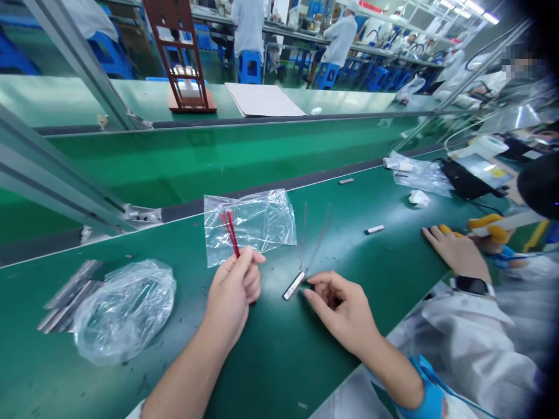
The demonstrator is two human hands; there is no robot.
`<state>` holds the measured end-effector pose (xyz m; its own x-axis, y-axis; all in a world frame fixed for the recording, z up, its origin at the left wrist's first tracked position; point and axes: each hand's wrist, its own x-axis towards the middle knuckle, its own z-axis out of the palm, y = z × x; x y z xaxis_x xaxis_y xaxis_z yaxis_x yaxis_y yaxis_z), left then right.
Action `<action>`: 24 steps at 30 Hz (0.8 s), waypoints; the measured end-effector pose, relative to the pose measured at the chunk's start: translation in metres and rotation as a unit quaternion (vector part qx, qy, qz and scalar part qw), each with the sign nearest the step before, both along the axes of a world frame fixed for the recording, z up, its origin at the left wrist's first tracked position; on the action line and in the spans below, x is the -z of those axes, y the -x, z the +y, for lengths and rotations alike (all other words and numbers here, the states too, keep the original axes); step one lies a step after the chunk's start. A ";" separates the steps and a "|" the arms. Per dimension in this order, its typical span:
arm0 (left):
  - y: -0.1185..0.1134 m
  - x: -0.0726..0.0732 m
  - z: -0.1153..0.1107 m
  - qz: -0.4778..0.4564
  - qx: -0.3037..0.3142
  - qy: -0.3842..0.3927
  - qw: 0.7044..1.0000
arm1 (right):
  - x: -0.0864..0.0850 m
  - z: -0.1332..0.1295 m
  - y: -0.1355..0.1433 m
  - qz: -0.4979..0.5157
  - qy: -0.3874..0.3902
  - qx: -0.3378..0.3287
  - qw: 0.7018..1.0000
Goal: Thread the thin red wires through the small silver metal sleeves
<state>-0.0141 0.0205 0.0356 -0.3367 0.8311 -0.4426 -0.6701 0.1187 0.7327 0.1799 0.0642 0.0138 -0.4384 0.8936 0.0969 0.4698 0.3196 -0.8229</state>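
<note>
A bundle of thin red wires (231, 230) sticks up out of my left hand (236, 279), whose fingers are closed round its lower end. Just to the right, a small narrow module with a pale top and dark edges (293, 286) lies slantwise on the green bench (271, 361). Two thin wires (320, 238) stretch away from its far end. My right hand (343, 308) is beside that end, thumb and forefinger apart with nothing visible between them. Whether a fingertip touches the module, I cannot tell. Behind my left hand a clear flat plastic bag (266, 218) lies on the bench.
At the left are a crumpled clear bag (126, 308) and dark flat strips (72, 297). Two more small modules, one nearer (374, 230) and one farther (346, 181), lie ahead on the right. A co-worker's hand (463, 256) rests at the right. A metal frame post (56, 169) slants across the left.
</note>
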 end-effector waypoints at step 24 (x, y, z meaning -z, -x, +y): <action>-0.022 -0.001 -0.006 -0.029 0.035 -0.067 0.997 | -0.003 -0.032 0.023 0.028 0.045 -0.083 0.995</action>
